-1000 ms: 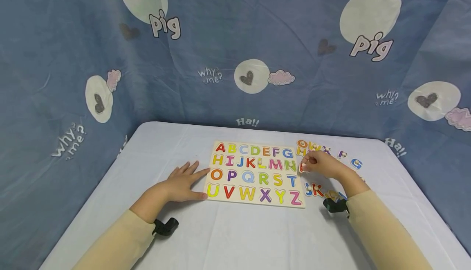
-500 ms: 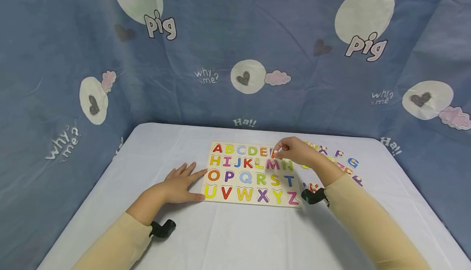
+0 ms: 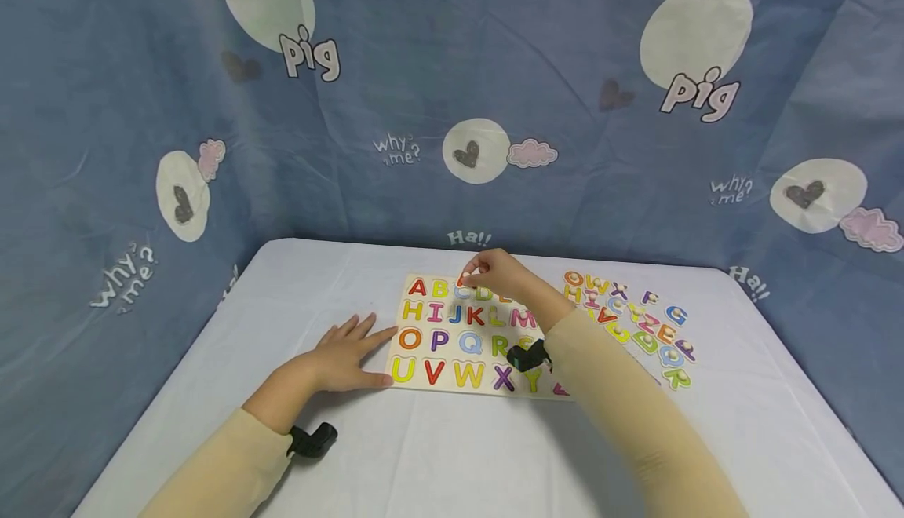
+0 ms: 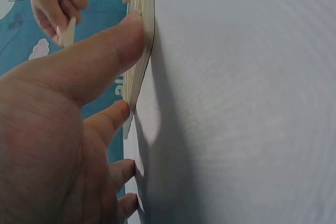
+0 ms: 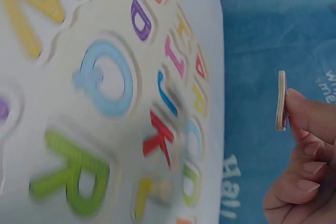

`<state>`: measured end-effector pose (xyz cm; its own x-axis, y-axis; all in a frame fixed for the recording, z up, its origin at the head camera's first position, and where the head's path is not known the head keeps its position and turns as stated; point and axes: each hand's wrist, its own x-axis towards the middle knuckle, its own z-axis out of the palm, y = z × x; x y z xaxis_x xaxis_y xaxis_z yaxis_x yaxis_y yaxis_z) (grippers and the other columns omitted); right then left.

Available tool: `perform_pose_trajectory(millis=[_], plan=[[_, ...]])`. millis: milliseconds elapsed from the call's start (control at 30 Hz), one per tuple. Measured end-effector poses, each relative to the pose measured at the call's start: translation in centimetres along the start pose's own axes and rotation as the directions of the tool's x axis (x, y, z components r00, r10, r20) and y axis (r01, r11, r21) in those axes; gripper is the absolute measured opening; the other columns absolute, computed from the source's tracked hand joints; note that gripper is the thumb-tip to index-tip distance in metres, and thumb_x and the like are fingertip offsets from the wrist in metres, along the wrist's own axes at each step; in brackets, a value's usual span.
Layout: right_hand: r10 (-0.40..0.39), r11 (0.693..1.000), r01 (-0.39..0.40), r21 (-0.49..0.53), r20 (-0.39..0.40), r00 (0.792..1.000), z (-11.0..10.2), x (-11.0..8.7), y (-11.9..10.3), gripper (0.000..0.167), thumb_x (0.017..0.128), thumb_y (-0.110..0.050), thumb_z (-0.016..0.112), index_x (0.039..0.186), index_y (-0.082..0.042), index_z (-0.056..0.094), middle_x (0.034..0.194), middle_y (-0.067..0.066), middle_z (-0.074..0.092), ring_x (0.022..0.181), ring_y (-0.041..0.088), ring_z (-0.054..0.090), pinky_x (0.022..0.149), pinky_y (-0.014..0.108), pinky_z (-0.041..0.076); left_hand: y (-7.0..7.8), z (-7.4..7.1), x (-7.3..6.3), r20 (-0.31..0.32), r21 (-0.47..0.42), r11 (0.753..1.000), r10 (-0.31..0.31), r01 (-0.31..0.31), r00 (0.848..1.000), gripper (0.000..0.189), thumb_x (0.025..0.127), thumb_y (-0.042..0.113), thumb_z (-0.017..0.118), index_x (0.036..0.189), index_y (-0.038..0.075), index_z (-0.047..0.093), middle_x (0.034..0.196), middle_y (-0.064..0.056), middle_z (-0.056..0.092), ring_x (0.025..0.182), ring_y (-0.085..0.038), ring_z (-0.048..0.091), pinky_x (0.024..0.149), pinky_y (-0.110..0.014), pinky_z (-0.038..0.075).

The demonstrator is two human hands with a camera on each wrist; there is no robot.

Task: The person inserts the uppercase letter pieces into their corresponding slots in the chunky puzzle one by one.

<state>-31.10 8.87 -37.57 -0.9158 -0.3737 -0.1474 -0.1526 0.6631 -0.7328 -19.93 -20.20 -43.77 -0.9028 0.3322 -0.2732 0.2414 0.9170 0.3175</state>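
A wooden alphabet puzzle board (image 3: 452, 355) lies mid-table. My left hand (image 3: 346, 357) rests at its left edge, fingers spread and straight; the left wrist view shows the thumb (image 4: 113, 56) touching the board's side. Over the top row, near the C slot, my right hand (image 3: 501, 275) pinches a red letter puzzle piece (image 3: 463, 279). The right wrist view shows this letter piece (image 5: 281, 103) edge-on, held above the board between thumb and finger, so which letter it is cannot be read. A knobbed L piece (image 3: 497, 312) sits in the board. My right forearm covers the board's right part.
Several loose knobbed letter pieces lie right of the board, among them a blue G (image 3: 676, 314), a purple F (image 3: 649, 297) and a green R (image 3: 676, 378). A blue printed cloth (image 3: 395, 212) hangs behind the white table (image 3: 395, 463).
My right hand has moved left from the loose pieces, across the board's top row, carrying the red letter piece. The left hand has stayed at the board's edge.
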Motion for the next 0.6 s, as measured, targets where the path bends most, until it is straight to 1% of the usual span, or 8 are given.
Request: perform_pose_trajectory(millis=[67, 200, 333, 467, 600], plan=[[-0.002, 1.0, 0.002, 0.017, -0.006, 1.0, 0.8, 0.6, -0.4, 0.016, 0.094, -0.024, 0.072, 0.103, -0.011, 0.071, 0.076, 0.007, 0.05, 0.068, 0.017, 0.038, 0.06, 0.03, 0.035, 0.1, 0.0, 0.0, 0.004, 0.005, 1.0, -0.01, 0.01, 1.0, 0.093, 0.081, 0.065, 0.069, 0.157, 0.024, 0.035, 0.165, -0.02, 0.017, 0.15, -0.048, 0.007, 0.118, -0.066, 0.005], [-0.001, 0.998, 0.002, 0.058, -0.022, 1.0, 2.8, 1.8, -1.3, 0.015, 0.095, -0.025, 0.071, 0.102, -0.011, 0.069, 0.08, 0.007, 0.053, 0.07, 0.016, 0.042, 0.061, 0.029, 0.036, 0.1, -0.1, 0.0, 0.011, 0.006, 1.0, -0.019, 0.019, 1.0, 0.093, 0.081, 0.065, 0.069, 0.157, 0.025, 0.034, 0.165, -0.02, 0.016, 0.15, -0.047, 0.006, 0.118, -0.066, 0.005], [0.005, 0.996, -0.001, 0.084, -0.046, 0.999, 4.9, 2.9, -2.0, 0.015, 0.096, -0.024, 0.07, 0.102, -0.011, 0.069, 0.077, 0.002, 0.044, 0.069, 0.016, 0.041, 0.06, 0.028, 0.035, 0.3, -0.4, -0.1, 0.014, -0.001, 1.0, -0.007, 0.007, 1.0, 0.093, 0.081, 0.065, 0.069, 0.157, 0.022, 0.036, 0.164, -0.022, 0.017, 0.149, -0.05, 0.008, 0.117, -0.068, 0.005], [0.013, 0.994, -0.005, 0.105, -0.071, 0.997, 6.6, 3.9, -2.1, 0.014, 0.097, -0.023, 0.069, 0.102, -0.01, 0.07, 0.075, 0.002, 0.046, 0.066, 0.015, 0.039, 0.058, 0.027, 0.035, 0.5, -0.4, -0.2, 0.019, -0.008, 1.0, -0.006, 0.006, 1.0, 0.093, 0.082, 0.065, 0.069, 0.157, 0.022, 0.035, 0.164, -0.022, 0.016, 0.149, -0.049, 0.007, 0.117, -0.067, 0.005], [0.044, 0.989, -0.032, 0.141, -0.082, 0.996, 8.0, 4.6, -1.9, 0.014, 0.097, -0.023, 0.069, 0.102, -0.01, 0.069, 0.079, 0.003, 0.05, 0.068, 0.015, 0.043, 0.057, 0.025, 0.038, 0.5, -0.3, -0.2, 0.014, 0.003, 1.0, -0.008, 0.008, 1.0, 0.092, 0.081, 0.064, 0.07, 0.157, 0.022, 0.036, 0.164, -0.022, 0.018, 0.149, -0.049, 0.008, 0.117, -0.067, 0.006]])
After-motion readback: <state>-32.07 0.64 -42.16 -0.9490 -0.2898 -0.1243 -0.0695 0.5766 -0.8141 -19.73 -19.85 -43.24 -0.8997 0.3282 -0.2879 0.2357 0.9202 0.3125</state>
